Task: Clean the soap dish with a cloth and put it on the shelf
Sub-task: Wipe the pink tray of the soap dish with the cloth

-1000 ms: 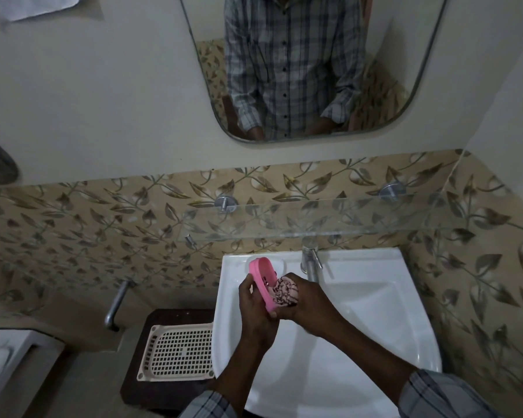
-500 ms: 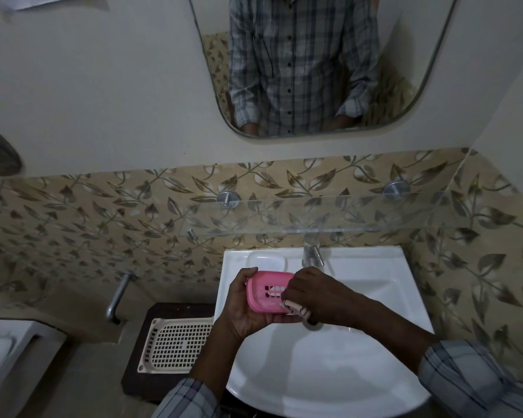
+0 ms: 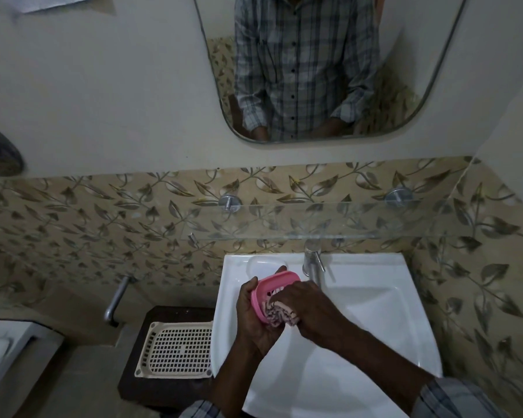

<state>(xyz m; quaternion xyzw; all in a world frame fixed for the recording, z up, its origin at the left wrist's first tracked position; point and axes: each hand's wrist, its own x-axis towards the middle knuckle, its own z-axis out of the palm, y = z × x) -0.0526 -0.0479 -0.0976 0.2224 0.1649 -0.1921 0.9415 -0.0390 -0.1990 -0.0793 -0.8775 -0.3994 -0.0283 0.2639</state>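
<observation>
A pink slotted soap dish (image 3: pixel 274 286) is held over the white sink (image 3: pixel 375 297), tilted, cupped from below and the left by my left hand (image 3: pixel 254 315). My right hand (image 3: pixel 308 309) presses a bunched patterned cloth (image 3: pixel 280 315) against the dish's inner face near its lower end. A clear glass shelf (image 3: pixel 314 220) runs along the tiled wall above the sink, on two metal pegs, with nothing on it.
A chrome tap (image 3: pixel 311 263) stands just behind the dish. A moulded soap recess (image 3: pixel 263 262) lies at the sink's back left. A cream perforated tray (image 3: pixel 175 349) rests on a dark stool to the left. A mirror (image 3: pixel 314 70) hangs above the shelf.
The dish has been turned in my left hand from on edge to more face-up and tilted. My right hand has slid the cloth down to the dish's lower end.
</observation>
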